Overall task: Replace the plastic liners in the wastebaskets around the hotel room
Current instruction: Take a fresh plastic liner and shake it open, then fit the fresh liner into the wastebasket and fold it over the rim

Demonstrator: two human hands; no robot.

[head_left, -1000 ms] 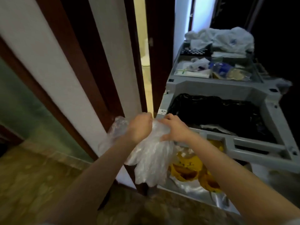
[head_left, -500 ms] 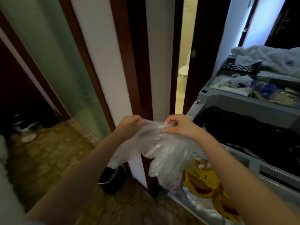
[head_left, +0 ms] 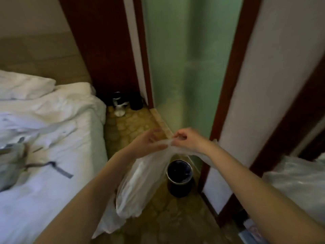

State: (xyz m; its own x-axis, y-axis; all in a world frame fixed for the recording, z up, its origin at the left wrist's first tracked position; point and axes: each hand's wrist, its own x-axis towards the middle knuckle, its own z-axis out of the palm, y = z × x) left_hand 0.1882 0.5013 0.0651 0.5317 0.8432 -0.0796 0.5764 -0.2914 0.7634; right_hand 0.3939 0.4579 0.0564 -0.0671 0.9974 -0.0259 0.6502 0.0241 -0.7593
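A clear plastic liner [head_left: 140, 184] hangs down in front of me, held at its top edge. My left hand [head_left: 149, 143] pinches the edge on the left, and my right hand [head_left: 186, 140] pinches it just to the right; the two hands almost touch. Below and slightly right of the hands, a dark round wastebasket [head_left: 179, 176] stands on the floor against the frosted glass wall, its opening bare. The hanging liner covers the floor to the left of the basket.
An unmade bed with white sheets [head_left: 49, 138] fills the left. A second dark bin [head_left: 136, 103] and a white object [head_left: 119, 110] sit in the far corner. Frosted glass panel [head_left: 184, 67] and dark wood frames rise ahead. A plastic bag [head_left: 299, 178] shows at the right edge.
My view has swung left from the cart to the bed and floor. The liner has unfolded and hangs longer; both hands have come closer together at its top edge.
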